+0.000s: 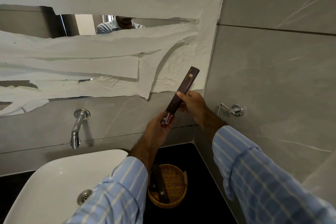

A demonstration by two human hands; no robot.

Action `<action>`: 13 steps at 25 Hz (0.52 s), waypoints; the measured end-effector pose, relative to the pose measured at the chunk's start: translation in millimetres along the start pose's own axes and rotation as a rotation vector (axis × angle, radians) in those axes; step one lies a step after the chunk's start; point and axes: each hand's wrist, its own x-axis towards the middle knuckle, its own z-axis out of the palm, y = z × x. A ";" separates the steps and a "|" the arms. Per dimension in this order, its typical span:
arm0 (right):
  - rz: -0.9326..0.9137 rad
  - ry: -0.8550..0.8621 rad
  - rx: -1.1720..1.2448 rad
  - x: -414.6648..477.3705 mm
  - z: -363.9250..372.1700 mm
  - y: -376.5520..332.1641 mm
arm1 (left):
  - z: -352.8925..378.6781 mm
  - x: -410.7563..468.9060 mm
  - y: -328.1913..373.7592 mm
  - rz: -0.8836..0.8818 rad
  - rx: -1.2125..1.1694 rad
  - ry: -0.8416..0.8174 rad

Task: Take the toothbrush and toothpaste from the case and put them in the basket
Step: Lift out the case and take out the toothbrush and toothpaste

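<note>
My right hand [190, 104] grips a long dark brown case [183, 89] held up at a slant in front of the wall. At the case's lower open end, my left hand [158, 131] pinches a small red and white toothpaste tube [168, 119] that sticks partly out of the case. No toothbrush can be seen. Far below, on the black counter, stands a round wicker basket [174, 183] with another dark brown case [160, 182] lying in it.
A white washbasin [54, 178] with a metal drain [84, 196] sits at lower left under a chrome wall tap [78, 127]. A chrome holder [232, 110] is fixed to the right wall. The mirror above is covered with paper strips.
</note>
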 end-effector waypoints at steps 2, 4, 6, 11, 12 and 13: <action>0.014 0.073 0.003 1.6 -2.4 5.5 | -4.0 0.5 -6.2 0.056 0.144 -0.029; 0.026 0.135 -0.008 3.5 -5.7 10.6 | -9.7 0.3 -11.4 0.137 0.429 -0.045; 0.036 0.170 -0.027 6.1 -10.0 15.3 | -12.3 -1.2 -11.9 0.239 0.773 -0.026; 0.115 0.139 0.030 11.3 -19.6 19.5 | -1.6 2.4 1.7 0.538 1.459 0.012; 0.115 0.140 0.040 11.8 -21.2 19.1 | -0.3 2.3 4.5 0.549 1.482 0.012; 0.104 0.152 0.049 12.3 -22.9 18.2 | -1.5 2.3 6.9 0.554 1.493 0.013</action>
